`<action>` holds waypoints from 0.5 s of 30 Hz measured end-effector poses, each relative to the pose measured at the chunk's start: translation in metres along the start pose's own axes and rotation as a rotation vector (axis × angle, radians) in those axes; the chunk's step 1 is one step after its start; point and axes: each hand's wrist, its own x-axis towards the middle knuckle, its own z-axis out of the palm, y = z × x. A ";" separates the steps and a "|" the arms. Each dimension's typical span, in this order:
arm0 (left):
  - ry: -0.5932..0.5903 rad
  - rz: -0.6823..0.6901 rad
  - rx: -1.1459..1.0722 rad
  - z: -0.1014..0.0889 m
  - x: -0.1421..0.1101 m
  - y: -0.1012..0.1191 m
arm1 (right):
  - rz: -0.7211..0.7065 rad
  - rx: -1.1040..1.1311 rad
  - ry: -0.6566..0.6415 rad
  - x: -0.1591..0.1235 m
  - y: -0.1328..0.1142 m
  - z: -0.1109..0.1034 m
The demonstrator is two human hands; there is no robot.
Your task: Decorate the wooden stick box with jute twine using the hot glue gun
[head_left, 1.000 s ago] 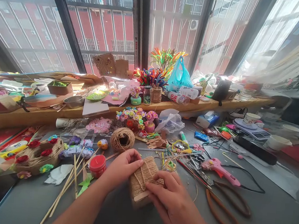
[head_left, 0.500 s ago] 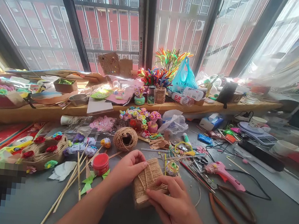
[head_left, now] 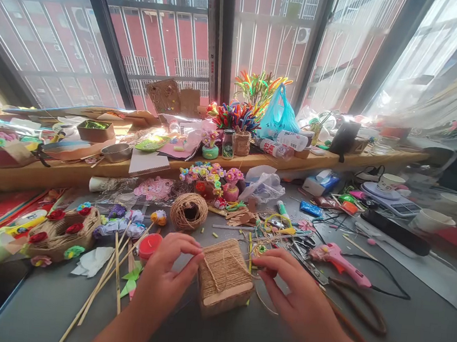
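Note:
A small box (head_left: 225,296) wrapped in rows of jute twine stands on the grey table between my hands, a bare tan strip along its near top edge. A loose strand of twine (head_left: 212,271) lies in a zigzag across its top. At the box's left edge, my left hand (head_left: 173,266) has thumb and forefinger pinched on one end of this strand. My right hand (head_left: 287,286) is closed at the right edge, where the strand runs to its fingertips. Behind the box sits a ball of jute twine (head_left: 189,212).
Wooden sticks (head_left: 97,288) and a red-lidded tub (head_left: 149,245) lie left. On the right are a pink glue gun (head_left: 345,264) with a cable and large scissors (head_left: 361,307). A cluttered wooden shelf (head_left: 196,165) runs along the back.
Both hands have come off the box top and moved apart to its sides. The loose strand has shifted into a zigzag, and the whole box top now shows.

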 end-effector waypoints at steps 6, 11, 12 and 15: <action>-0.135 0.183 0.185 0.004 -0.003 0.030 | 0.075 -0.010 -0.055 -0.004 0.007 -0.010; -0.354 -0.057 0.261 0.019 0.018 0.050 | 0.100 -0.206 -0.008 -0.031 0.031 -0.026; -0.375 -0.097 0.249 0.020 0.020 0.051 | 0.114 -0.293 0.023 -0.037 0.046 -0.037; -0.354 -0.199 0.187 0.018 0.020 0.047 | 0.279 -0.496 0.203 -0.051 0.104 -0.079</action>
